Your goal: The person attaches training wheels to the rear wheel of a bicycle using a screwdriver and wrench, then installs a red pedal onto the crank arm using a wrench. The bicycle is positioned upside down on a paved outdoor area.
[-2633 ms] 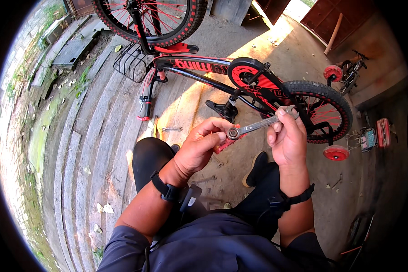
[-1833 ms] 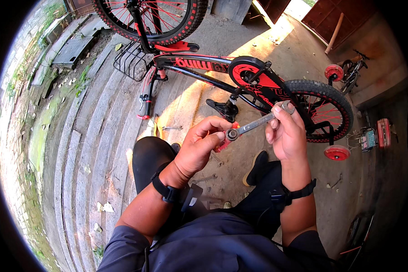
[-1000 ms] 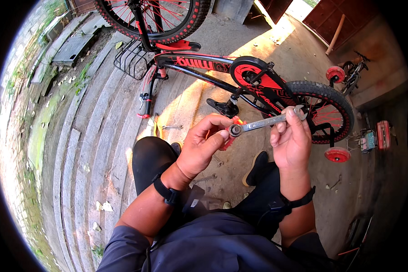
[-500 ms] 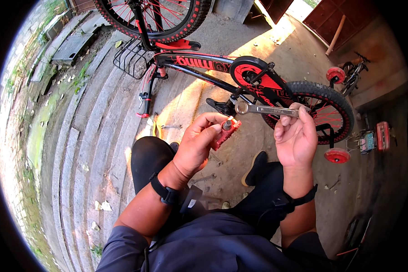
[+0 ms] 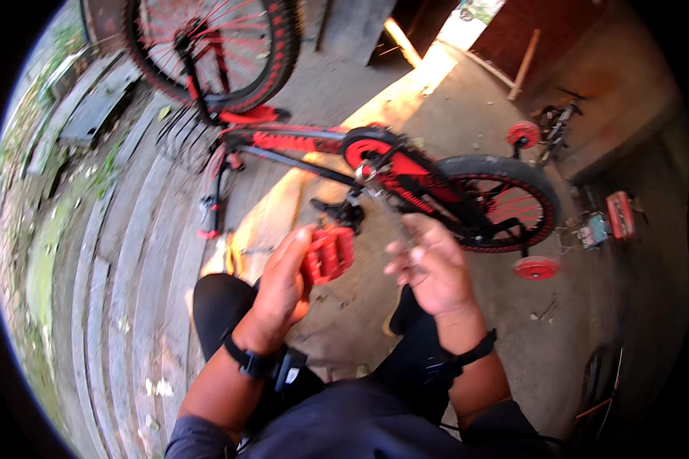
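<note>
My left hand (image 5: 282,281) grips a red bicycle pedal (image 5: 330,255) by its side, above my knees. In my right hand (image 5: 436,269) is a silver combination wrench (image 5: 385,205), pinched near its lower end; its ring end points up and away, in front of the bicycle's crank. Beyond both hands lies a black and red bicycle (image 5: 283,145) on its side or overturned. The pedal (image 5: 331,208) on the bicycle's near side is black. Motion smears the wrench and the right fingers somewhat.
Red training wheels (image 5: 537,268) sit by the rear wheel (image 5: 505,200). A wire basket (image 5: 184,141) is at the bicycle's front. Worn planks or slabs (image 5: 115,321) run along the left. A small tool (image 5: 259,249) lies on the ground near my left knee. A red object (image 5: 620,214) stands at right.
The pedal has turned in my left hand, its slotted face now showing. My right hand has come left and lower, tipping the wrench from nearly level to steep. The whole view has shifted.
</note>
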`<state>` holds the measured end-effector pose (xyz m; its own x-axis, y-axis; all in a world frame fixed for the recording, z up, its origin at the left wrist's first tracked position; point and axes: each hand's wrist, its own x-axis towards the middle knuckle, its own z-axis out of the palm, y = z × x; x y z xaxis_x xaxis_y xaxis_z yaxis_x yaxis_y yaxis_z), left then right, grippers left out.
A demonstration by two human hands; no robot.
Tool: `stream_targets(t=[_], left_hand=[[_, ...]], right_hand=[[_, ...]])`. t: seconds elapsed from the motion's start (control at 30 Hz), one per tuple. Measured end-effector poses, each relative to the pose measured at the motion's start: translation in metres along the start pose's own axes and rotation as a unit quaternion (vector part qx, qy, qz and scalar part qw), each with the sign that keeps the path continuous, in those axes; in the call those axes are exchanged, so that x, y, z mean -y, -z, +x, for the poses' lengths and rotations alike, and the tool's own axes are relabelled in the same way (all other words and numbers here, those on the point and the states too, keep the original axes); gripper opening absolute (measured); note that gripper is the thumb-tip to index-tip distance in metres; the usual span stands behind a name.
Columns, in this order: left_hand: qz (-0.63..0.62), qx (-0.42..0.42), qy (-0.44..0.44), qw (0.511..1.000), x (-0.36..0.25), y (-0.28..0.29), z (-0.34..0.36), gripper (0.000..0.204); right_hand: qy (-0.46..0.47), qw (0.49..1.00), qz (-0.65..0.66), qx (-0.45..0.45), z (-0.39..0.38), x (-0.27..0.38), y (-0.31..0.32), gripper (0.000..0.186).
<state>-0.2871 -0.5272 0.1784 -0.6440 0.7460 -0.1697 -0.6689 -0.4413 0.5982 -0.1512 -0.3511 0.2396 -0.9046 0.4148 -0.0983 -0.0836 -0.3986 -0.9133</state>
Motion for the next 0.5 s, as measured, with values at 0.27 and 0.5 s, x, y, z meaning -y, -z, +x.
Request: stream_targets(t=[0.27,0.5], left_hand=[[0.060,-0.011,0.008,0.998,-0.001,-0.005,-0.002,0.040],[0.111,-0.006,0.051,0.992,0.005,-0.001,0.001,0.048]], right_hand=[[-0.042,0.994,0.062,0.080,0.006,-0.004,0.018,0.049],[-0.053,0.992,0.107,0.042,0.026,-0.017,0.044,0.032]])
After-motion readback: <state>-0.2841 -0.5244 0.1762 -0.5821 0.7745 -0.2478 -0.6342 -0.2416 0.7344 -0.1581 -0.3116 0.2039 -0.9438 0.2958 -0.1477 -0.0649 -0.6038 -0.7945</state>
